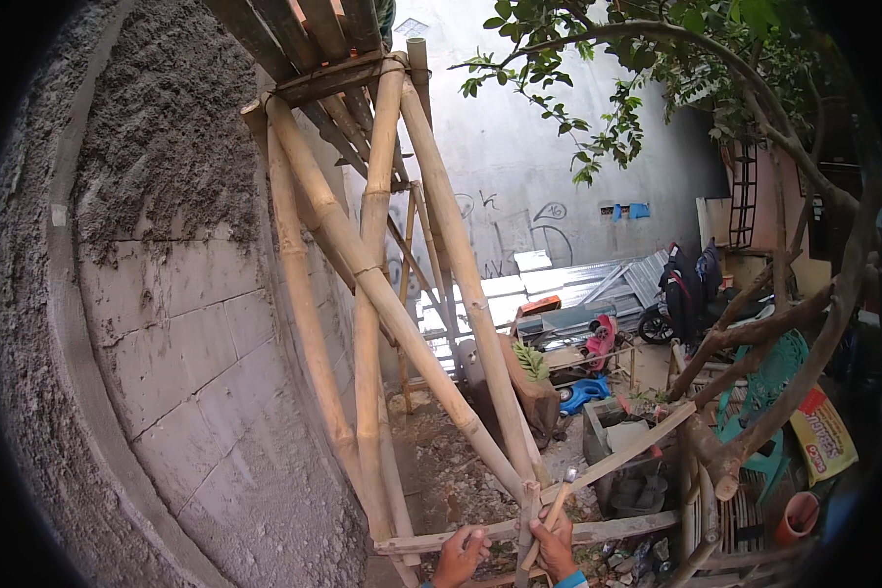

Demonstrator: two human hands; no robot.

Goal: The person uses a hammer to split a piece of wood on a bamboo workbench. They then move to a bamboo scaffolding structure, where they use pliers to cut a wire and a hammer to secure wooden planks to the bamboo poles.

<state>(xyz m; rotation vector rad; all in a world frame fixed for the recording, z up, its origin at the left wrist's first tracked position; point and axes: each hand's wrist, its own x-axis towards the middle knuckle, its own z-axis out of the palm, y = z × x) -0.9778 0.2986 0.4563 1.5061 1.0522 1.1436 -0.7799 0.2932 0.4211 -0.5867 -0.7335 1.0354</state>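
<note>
At the lower edge my right hand [558,551] is closed around the wooden handle of a hammer [557,507], its small metal head pointing up and away. An upright wooden stake [528,524] stands just left of that hand. My left hand [461,559] is closed with curled fingers, close to a horizontal wooden bar [416,542]; anything between its fingers is too small to tell. The bar runs along the foot of a bamboo scaffold [370,372], whose crossed poles rise in front of me. A sawn wooden strip [632,451] slopes up to the right from the stake.
A rough, partly plastered wall [201,363] rises at left. Wooden planks [318,34] lie atop the scaffold. At right are tree branches [804,382], a green plastic chair [755,446], a yellow sack [821,436] and an orange bucket [799,516]. Metal sheets [490,299] lie behind.
</note>
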